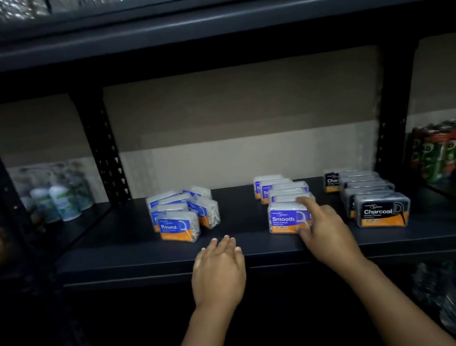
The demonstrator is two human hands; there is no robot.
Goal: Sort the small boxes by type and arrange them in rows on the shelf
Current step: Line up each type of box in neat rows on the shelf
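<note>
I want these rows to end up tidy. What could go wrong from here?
1. The right hand grips the front Smooth box; pushing it back could skew the row behind.
2. The Round boxes sit in a loose cluster, some tilted; a brush from the left hand might topple them.

Approx 6 Round boxes (pixel 179 229), 5 Smooth boxes (pixel 287 218), 6 Charcoal boxes (pixel 381 212), 2 hands.

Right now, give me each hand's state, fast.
Left hand: open, fingers straight, resting at the shelf front edge, holding nothing.
Right hand: gripping the front Smooth box, index finger on top, thumb below.
</note>
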